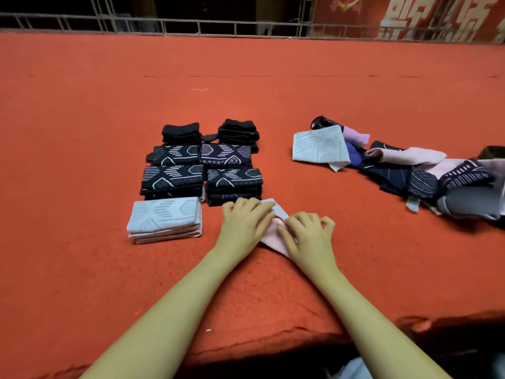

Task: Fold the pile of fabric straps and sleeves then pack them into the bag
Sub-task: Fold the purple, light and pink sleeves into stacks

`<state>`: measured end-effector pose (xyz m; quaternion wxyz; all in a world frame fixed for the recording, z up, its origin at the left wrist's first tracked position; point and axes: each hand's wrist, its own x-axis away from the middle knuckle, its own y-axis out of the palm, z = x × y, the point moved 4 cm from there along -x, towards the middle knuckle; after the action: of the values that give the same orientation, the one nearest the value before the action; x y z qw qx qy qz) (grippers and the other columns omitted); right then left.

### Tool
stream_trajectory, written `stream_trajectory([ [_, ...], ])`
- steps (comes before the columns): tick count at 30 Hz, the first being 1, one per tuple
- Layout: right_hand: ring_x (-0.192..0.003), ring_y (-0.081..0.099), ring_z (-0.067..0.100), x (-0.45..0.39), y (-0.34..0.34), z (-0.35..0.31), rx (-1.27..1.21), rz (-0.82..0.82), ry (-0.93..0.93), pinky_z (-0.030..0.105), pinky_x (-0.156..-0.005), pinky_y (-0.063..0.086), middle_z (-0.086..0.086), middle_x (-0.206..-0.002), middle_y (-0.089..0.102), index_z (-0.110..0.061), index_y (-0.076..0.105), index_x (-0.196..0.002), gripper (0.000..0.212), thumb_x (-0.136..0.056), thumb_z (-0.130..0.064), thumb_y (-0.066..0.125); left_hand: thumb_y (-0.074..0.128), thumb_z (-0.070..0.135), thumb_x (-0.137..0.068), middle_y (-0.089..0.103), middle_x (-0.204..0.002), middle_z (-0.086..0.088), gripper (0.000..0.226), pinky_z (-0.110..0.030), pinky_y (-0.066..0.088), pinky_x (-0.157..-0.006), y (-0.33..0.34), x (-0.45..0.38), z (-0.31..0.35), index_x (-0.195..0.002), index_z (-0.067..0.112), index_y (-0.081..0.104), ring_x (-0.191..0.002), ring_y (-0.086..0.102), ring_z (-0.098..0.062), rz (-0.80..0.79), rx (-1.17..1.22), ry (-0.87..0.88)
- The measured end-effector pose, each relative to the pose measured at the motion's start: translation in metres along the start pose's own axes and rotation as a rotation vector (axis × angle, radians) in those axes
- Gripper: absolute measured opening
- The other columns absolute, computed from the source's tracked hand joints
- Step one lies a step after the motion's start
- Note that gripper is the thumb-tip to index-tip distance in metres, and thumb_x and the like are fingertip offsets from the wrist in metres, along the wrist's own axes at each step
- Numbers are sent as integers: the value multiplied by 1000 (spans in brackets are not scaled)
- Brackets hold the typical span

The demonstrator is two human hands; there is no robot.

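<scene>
A pink sleeve (274, 236) lies on the red table in front of me, mostly covered by both hands. My left hand (246, 222) presses flat on its left part, fingers over its far white corner. My right hand (307, 233) rests on its right part with curled fingertips pinching the fabric. To the left lie folded stacks: a white and pink stack (165, 218), patterned dark stacks (173, 180) and plain black stacks (181, 132). An unfolded pile of sleeves and straps (396, 165) sprawls at the right. No bag is in view.
The red felt table (82, 269) stretches far back to a metal railing (164, 24). Its front edge (273, 348) runs just under my forearms. A red banner hangs at the back right.
</scene>
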<state>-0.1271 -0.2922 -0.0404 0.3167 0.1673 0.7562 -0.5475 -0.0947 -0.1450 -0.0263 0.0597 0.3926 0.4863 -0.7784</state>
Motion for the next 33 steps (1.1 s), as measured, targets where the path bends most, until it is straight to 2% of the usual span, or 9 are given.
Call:
stream_trajectory([
  [3, -79, 45, 13, 0, -1, 1, -40, 51, 6, 28, -76, 12, -7, -76, 57, -21, 64, -74, 28, -88, -38, 48, 44, 46, -84, 58, -76, 6, 34, -32, 20, -70, 3, -16, 4, -80, 27, 72, -74, 55, -20, -51, -89, 63],
  [7, -77, 45, 12, -2, -2, 1, -46, 125, -43, 30, -78, 14, -7, -72, 59, -20, 67, -70, 28, -89, -35, 51, 42, 44, -83, 60, -76, 8, 40, -32, 19, -68, 6, -24, 0, -63, 27, 72, -72, 57, -21, -110, -156, 41],
  [12, -78, 47, 12, -3, -5, 1, -67, 169, -68, 30, -78, 14, -9, -73, 60, -21, 68, -70, 26, -89, -33, 55, 43, 35, -85, 63, -80, 2, 40, -34, 21, -70, -5, -28, -15, -61, 16, 69, -69, 58, -24, -42, -222, -162],
  [19, -75, 48, 12, -2, -9, -4, -29, 211, -135, 31, -75, 16, -10, -69, 58, -23, 65, -67, 28, -90, -33, 52, 42, 31, -82, 61, -85, -7, 40, -37, 22, -70, -30, -13, -35, -61, 6, 66, -74, 57, -30, 35, -370, -326],
  [22, -76, 48, 12, -2, -10, -6, -64, 195, -136, 31, -75, 15, -10, -70, 57, -24, 65, -67, 30, -90, -36, 50, 42, 29, -82, 61, -85, -6, 37, -37, 25, -71, -29, -5, -34, -62, 7, 65, -77, 56, -29, 61, -356, -278],
  [25, -76, 46, 12, -8, -9, -2, -154, 164, 3, 29, -76, 13, -8, -76, 57, -23, 61, -64, 31, -89, -39, 50, 43, 28, -83, 60, -85, -3, 32, -35, 28, -71, -29, -1, -27, -63, 11, 61, -82, 45, -23, 94, -313, -188],
  [28, -87, 47, 12, -14, -1, 0, -196, 67, 129, 28, -77, 14, -6, -95, 60, -20, 60, -86, 27, -84, -45, 49, 43, 27, -83, 60, -84, -1, 26, -36, 23, -69, -32, -2, -21, -72, 14, 62, -79, 50, -25, 65, -297, -145],
  [31, -109, 50, 16, -13, 14, -4, -163, -133, 142, 32, -87, 17, -3, -121, 60, -17, 56, -122, 59, -84, -54, 32, 41, 30, -83, 63, -91, 2, 32, -35, 24, -70, -27, -6, -13, -97, 19, 67, -79, 57, -25, -50, -282, -62],
  [33, -106, 54, 24, -12, 19, -4, -120, -219, 124, 36, -89, 17, -3, -112, 62, -21, 61, -119, 62, -84, -55, 23, 41, 33, -84, 65, -91, 5, 34, -34, 23, -69, -20, -10, -5, -101, 23, 70, -79, 59, -23, -143, -289, 30],
])
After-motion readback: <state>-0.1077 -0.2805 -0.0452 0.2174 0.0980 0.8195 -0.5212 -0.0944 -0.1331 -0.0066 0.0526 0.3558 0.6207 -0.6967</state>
